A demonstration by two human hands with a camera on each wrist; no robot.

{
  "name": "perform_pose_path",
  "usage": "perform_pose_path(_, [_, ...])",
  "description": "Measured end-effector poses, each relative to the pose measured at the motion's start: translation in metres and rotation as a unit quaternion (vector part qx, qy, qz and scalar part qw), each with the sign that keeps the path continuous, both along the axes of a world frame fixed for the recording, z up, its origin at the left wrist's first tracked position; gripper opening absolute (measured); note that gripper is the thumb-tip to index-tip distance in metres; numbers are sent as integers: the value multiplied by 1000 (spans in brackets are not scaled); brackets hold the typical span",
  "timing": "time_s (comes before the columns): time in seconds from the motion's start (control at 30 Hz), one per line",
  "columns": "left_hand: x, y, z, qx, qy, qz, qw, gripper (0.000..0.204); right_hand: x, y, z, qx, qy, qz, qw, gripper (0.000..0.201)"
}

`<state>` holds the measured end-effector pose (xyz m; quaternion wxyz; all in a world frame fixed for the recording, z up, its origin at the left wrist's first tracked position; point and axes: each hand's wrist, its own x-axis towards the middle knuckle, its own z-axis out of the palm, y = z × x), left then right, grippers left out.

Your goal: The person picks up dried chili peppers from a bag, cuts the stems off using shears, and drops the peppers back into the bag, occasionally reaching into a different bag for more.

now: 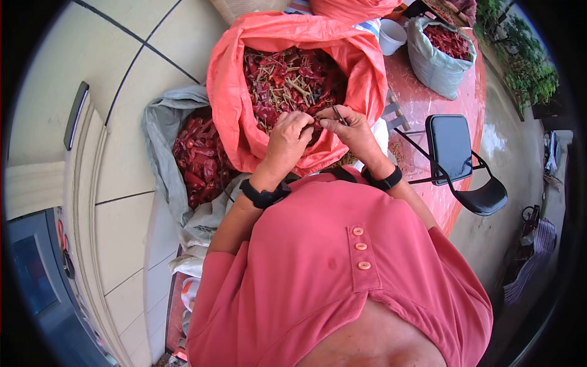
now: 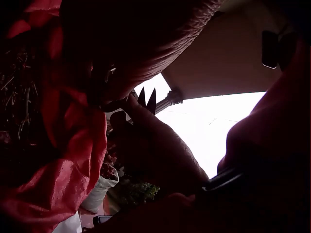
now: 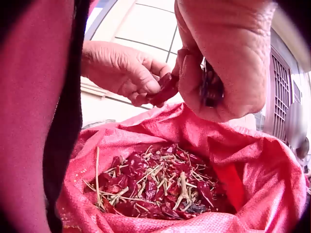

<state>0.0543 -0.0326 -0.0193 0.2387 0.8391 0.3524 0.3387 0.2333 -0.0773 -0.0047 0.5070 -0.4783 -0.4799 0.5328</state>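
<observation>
Over the mouth of a red woven sack, both hands meet close together. My left hand pinches a dried red chili between thumb and fingers, plainest in the right wrist view. Small scissors are gripped in my right hand, right beside the chili. Two pointed, parted blades stick up past the fingers in the left wrist view, while the dark handles sit inside the curled palm. Inside the sack lie dried chilies mixed with pale cut stems.
A grey sack of dried chilies stands left of the red one. On the right, a pale sack of chilies and a white bucket stand on a red surface. A black folding chair is nearby.
</observation>
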Motion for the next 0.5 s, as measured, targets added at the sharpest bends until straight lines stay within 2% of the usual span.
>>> perform_pose_path(0.03, [0, -1, -1, 20, 6, 6, 1000, 16, -1, 0, 0, 10, 5, 7, 1000, 15])
perform_pose_path(0.13, [0, -3, 3, 55, 5, 13, 998, 17, -3, 1, 2, 94, -156, -18, 983, 16])
perform_pose_path(0.27, [6, -8, 15, 14, -4, 6, 1000, 15, -3, -2, 9, 159, -280, -53, 945, 14])
perform_pose_path(0.33, [9, -8, 15, -3, -14, -5, 1000, 14, -4, -3, 9, 220, -317, -70, 920, 11])
perform_pose_path(0.43, [14, -6, 1, -31, -27, -43, 998, 15, -6, -12, 23, 256, -450, -71, 852, 9])
perform_pose_path(0.47, [14, -6, -2, -54, -26, -64, 996, 15, -5, -13, 21, 275, -439, -82, 852, 9])
perform_pose_path(0.5, [13, -5, 3, -77, -24, -85, 993, 16, -5, -14, 16, 248, -377, -88, 888, 8])
